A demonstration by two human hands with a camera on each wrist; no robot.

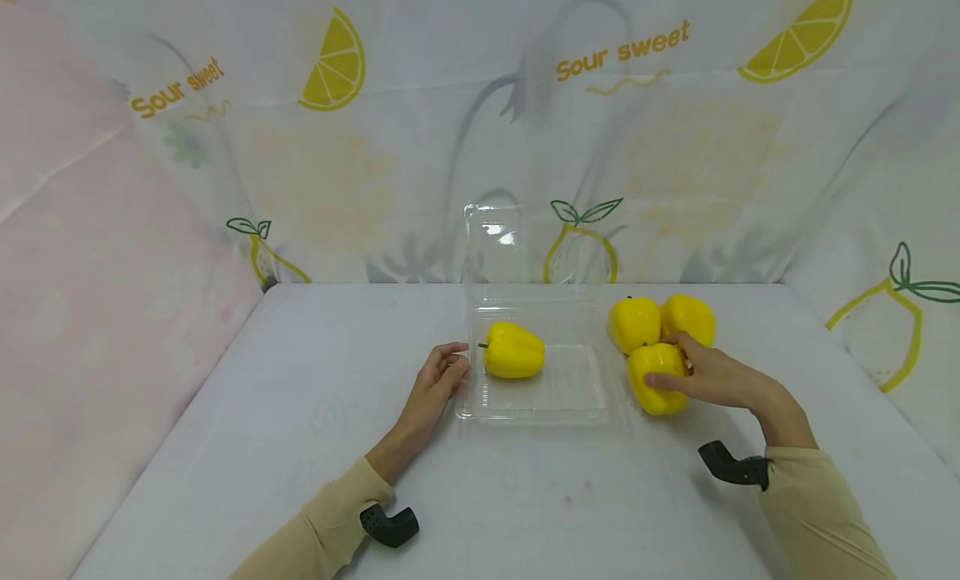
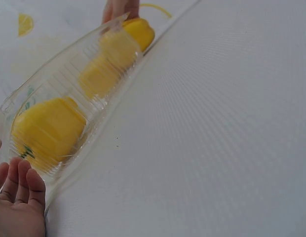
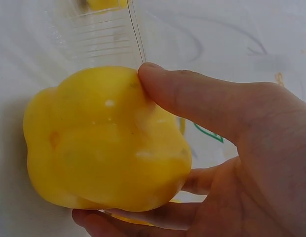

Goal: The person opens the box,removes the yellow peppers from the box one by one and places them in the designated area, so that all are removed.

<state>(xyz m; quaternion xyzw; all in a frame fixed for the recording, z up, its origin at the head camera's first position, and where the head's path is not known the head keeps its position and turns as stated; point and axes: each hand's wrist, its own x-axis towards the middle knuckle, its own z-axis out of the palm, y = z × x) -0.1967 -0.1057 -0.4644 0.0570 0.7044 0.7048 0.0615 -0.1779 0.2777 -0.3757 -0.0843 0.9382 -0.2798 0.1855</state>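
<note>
My right hand (image 1: 723, 382) grips a yellow bell pepper (image 1: 656, 398) at the right of the clear plastic container (image 1: 573, 384). In the right wrist view, the thumb presses one side of this bell pepper (image 3: 103, 143) and the fingers curl round the other. Two more yellow bell peppers, one at the left (image 1: 634, 320) and one at the right (image 1: 692, 317), sit just behind it. Another yellow bell pepper (image 1: 513, 351) lies on its side inside the container, stem to the left. My left hand (image 1: 437, 384) holds the container's left edge, its fingers against the outer wall (image 2: 54, 163).
The container's clear lid (image 1: 495, 242) stands raised at the back, near the printed backdrop (image 1: 420, 172). A white cloth covers the table (image 1: 555, 505). Each sleeve carries a black curved device, one left (image 1: 390, 526) and one right (image 1: 733, 466).
</note>
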